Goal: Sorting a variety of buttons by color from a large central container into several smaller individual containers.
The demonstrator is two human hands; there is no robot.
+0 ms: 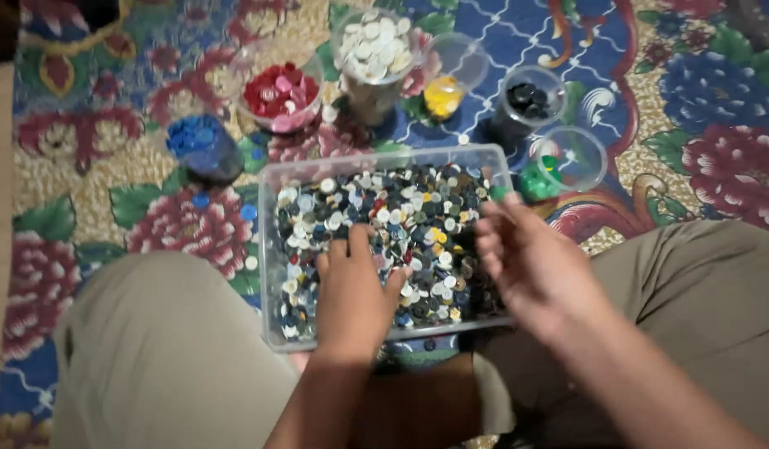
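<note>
A clear plastic tub full of mixed coloured buttons sits on the floor between my knees. My left hand lies palm down on the buttons in the tub's near middle, fingers spread among them. My right hand hovers over the tub's right edge, blurred, with a small green button pinched at its fingertips.
Clear cups stand behind the tub on a floral cloth: blue buttons, red, white, yellow, black, green. My trousered knees flank the tub. Loose buttons lie on the cloth.
</note>
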